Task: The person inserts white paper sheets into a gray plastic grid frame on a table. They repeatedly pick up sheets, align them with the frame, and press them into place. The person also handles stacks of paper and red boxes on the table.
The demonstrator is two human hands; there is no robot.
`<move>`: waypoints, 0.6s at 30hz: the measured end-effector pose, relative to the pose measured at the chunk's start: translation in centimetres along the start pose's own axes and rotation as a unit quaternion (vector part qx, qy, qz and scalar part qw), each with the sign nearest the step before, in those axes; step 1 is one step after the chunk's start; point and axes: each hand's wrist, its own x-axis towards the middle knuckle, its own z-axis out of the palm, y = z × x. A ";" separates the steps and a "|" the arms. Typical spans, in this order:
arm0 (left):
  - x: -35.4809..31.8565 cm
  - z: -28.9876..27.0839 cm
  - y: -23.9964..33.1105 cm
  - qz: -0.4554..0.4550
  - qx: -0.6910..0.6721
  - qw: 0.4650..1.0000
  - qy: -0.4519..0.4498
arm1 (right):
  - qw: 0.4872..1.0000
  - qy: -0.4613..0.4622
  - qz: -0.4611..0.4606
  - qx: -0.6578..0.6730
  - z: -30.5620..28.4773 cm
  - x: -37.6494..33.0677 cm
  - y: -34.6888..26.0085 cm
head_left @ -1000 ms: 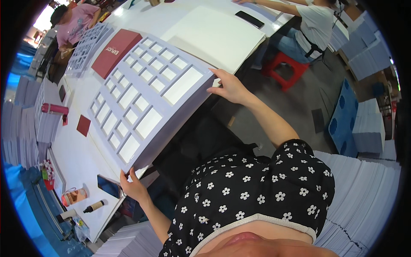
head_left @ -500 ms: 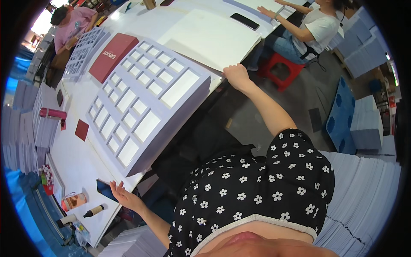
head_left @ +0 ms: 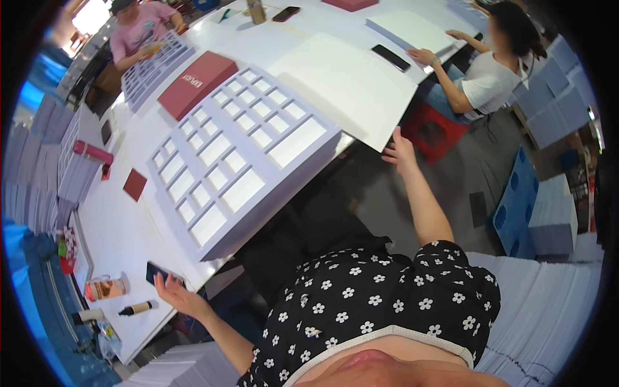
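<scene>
My left hand (head_left: 177, 294) is at the near left edge of the table, its fingers apart over a dark phone (head_left: 153, 271). Whether they touch the phone, I cannot tell. My right hand (head_left: 401, 155) is open with nothing in it, fingers spread just off the near corner of a large white sheet (head_left: 351, 84). Between my hands, a pale lavender tray divided into several white-bottomed compartments (head_left: 277, 193) lies at the table's front edge; neither hand touches it. Behind it is a dark red box (head_left: 196, 80).
A red square card (head_left: 135, 185), pink bottle (head_left: 93, 153), jar (head_left: 105, 289) and small dark bottle (head_left: 135, 308) are on the left. Another phone (head_left: 391, 58) is by the sheet. One person (head_left: 496, 84) sits at right; another (head_left: 142, 32) works far left. Sheet stacks (head_left: 535, 303) stand behind me.
My right hand has gone from closed at the sheet's near corner to open, and moved right and nearer to me. The view has shifted. My left hand stays by the phone.
</scene>
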 end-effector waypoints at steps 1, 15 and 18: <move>0.4 0.9 0.5 0.021 -0.020 1.000 -0.009 | 0.990 -0.119 0.031 0.066 -0.9 1.4 0.1; 1.6 2.9 6.8 -0.031 -0.197 0.963 -0.180 | 0.916 -0.313 -0.007 0.250 10.8 -0.8 -11.1; 3.0 3.4 7.3 -0.139 -0.384 0.885 -0.223 | 0.895 -0.416 -0.029 0.159 10.7 -5.4 -10.9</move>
